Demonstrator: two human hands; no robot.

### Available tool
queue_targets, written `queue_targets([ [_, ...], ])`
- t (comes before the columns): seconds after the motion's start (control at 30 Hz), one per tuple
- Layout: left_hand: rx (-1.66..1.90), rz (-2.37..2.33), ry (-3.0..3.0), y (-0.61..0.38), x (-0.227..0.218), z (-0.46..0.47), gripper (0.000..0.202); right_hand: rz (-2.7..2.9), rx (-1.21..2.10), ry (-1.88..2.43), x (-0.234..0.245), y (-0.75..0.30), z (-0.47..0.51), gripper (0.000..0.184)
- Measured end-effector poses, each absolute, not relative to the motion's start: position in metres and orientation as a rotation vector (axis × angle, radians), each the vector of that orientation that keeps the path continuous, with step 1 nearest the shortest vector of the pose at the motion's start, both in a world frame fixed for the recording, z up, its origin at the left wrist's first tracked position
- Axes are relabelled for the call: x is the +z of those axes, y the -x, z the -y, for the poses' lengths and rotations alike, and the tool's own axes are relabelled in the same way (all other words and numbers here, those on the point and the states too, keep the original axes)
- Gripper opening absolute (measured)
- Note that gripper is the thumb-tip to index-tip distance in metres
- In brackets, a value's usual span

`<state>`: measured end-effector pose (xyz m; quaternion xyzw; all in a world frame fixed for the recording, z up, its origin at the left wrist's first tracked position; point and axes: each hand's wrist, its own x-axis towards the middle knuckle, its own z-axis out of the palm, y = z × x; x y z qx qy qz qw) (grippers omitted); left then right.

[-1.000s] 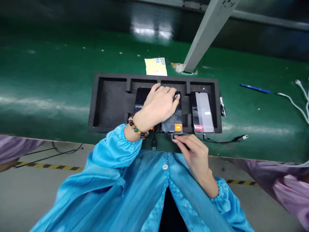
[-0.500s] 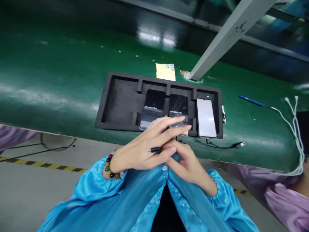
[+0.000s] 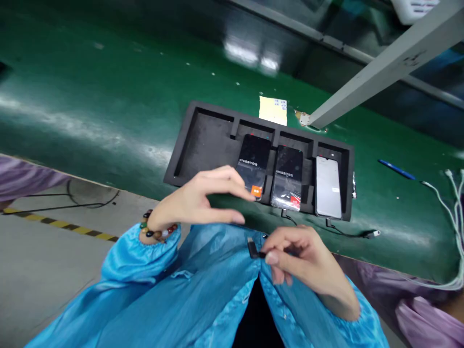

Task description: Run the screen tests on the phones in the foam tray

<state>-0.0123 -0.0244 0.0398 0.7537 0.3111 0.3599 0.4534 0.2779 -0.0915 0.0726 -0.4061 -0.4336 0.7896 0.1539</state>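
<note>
My right hand (image 3: 302,253), low in front of the blue coat, pinches a black right-angle cable plug (image 3: 253,248) by its cable end; the metal tip points up. My left hand (image 3: 201,195), wearing a bead bracelet, is open, thumb and fingers apart, with nothing in it. Its fingertips hover near the lower edge of the left phone (image 3: 253,154), which has a dark screen and an orange button. Beside that phone lie a second dark-screened phone (image 3: 289,166) and a white-screened phone (image 3: 328,186). All three rest in a black foam tray (image 3: 180,150).
Black cables plug into the middle and right phones, one ending in a USB adapter (image 3: 371,234). Behind the tray are a yellow note (image 3: 273,110) and a grey post (image 3: 373,72). A blue pen (image 3: 396,169) and white cables (image 3: 457,222) lie right. Purple sleeves show at both sides.
My hands have parted: the left moved left and opened, and the right came away lower with the plug in its fingers. The view shifted, so the tray appears farther right.
</note>
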Motion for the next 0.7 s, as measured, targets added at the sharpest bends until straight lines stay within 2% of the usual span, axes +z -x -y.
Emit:
queue_targets([
  [0.07, 0.874, -0.933, -1.968, 0.020, 0.044, 0.005, 0.025, 1.470, 2.137, 1.223, 0.082, -0.281, 0.094, 0.023],
  [0.17, 0.683, -1.100, -2.193, 0.021, 0.049, -0.031, 0.026, 1.895, 1.701, 1.258, 0.079, -0.274, 0.095, 0.017],
  [0.3, 0.507, -1.174, -2.333, 0.003, 0.046, -0.075, 0.033, 2.097, 1.163, 1.314, 0.045, -0.252, 0.095, 0.017],
  [0.4, 0.437, -1.203, -2.357, -0.014, 0.038, -0.096, 0.037, 2.103, 0.891, 1.317, 0.021, -0.241, 0.095, 0.015],
  [0.7, 0.484, -1.269, -2.336, -0.022, 0.018, -0.106, 0.052, 2.139, 0.719, 1.303, 0.004, -0.237, 0.093, 0.015],
])
